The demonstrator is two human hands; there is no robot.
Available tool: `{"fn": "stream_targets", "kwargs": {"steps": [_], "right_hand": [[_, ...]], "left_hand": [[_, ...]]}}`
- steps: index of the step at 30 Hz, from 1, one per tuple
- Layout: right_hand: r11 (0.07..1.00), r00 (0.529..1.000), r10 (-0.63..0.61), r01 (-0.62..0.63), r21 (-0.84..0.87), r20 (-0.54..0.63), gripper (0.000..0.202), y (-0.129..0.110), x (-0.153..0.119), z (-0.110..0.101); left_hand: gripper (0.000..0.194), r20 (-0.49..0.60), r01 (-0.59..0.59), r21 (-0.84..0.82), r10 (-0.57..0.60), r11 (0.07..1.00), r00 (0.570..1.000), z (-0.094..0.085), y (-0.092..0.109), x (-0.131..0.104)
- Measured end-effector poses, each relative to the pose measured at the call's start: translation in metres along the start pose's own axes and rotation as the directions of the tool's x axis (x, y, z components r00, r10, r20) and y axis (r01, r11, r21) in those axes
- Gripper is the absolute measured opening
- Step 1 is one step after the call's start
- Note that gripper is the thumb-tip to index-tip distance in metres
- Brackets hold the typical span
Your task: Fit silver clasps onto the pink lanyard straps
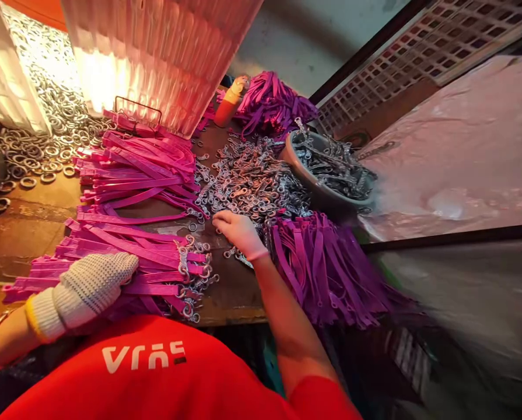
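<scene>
My left hand [97,283], in a knitted dotted glove, is closed over a bundle of pink straps [142,289] at the table's front left; its palm side is hidden. Metal snap hooks [184,259] hang at the right ends of these straps. My right hand [237,231], in a thin pale glove, has its fingers bent together at the near left edge of a pile of metal snap hooks [256,181]. What lies between its fingertips is too small to make out. Above it to the left is another heap of pink straps [142,169].
Purple straps [326,262] drape over the front edge on the right, with more [274,105] at the back. A grey tub [296,154] holds metal hooks. An orange bottle [230,105] stands behind. Metal rings [46,151] spread at left beside a corrugated sheet [164,52].
</scene>
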State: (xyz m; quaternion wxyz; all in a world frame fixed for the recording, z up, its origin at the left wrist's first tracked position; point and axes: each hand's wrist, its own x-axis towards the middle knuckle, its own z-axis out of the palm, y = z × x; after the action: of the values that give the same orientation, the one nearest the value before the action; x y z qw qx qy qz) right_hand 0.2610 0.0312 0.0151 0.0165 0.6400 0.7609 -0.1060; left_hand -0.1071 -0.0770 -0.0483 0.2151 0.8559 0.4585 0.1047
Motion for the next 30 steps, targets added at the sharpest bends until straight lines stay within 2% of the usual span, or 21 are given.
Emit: {"fn": "stream_targets", "kwargs": {"steps": [4, 6, 9, 14, 18, 22, 25, 30], "right_hand": [[0.992, 0.997, -0.021, 0.012, -0.125, -0.07, 0.037, 0.007, 0.064, 0.019], [0.984, 0.997, -0.062, 0.053, -0.168, -0.048, 0.038, 0.008, 0.083, 0.021], [0.971, 0.994, -0.113, 0.112, -0.212, 0.007, 0.039, 0.014, 0.097, 0.02], [0.937, 0.96, -0.231, 0.263, -0.23, 0.159, 0.041, 0.026, 0.099, 0.01], [0.902, 0.914, -0.313, 0.372, -0.219, 0.259, 0.043, 0.031, 0.093, 0.005], [0.892, 0.907, -0.33, 0.39, -0.228, 0.261, 0.039, 0.033, 0.084, 0.009], [0.898, 0.918, -0.31, 0.368, -0.24, 0.248, 0.037, 0.034, 0.081, 0.014], [0.907, 0.934, -0.249, 0.318, -0.276, 0.257, 0.037, 0.033, 0.09, 0.012]], "left_hand": [[0.046, 0.007, 0.011, 0.052, -0.011, 0.999, 1.0, 0.001, 0.002, -0.009], [0.048, 0.034, -0.001, 0.052, 0.0, 0.999, 0.999, -0.002, 0.007, -0.012], [0.051, 0.105, -0.021, 0.047, 0.016, 0.999, 0.994, -0.01, 0.017, -0.01], [0.058, 0.183, 0.02, -0.009, -0.018, 1.0, 0.983, -0.026, 0.028, 0.0], [0.066, 0.176, 0.068, -0.108, -0.048, 0.992, 0.983, -0.035, 0.033, 0.002], [0.065, 0.176, 0.107, -0.099, -0.089, 0.989, 0.98, -0.037, 0.041, 0.0], [0.064, 0.188, 0.085, -0.077, -0.069, 0.993, 0.98, -0.037, 0.044, -0.001], [0.052, 0.19, 0.064, 0.004, -0.064, 0.998, 0.98, -0.038, 0.045, -0.002]]}}
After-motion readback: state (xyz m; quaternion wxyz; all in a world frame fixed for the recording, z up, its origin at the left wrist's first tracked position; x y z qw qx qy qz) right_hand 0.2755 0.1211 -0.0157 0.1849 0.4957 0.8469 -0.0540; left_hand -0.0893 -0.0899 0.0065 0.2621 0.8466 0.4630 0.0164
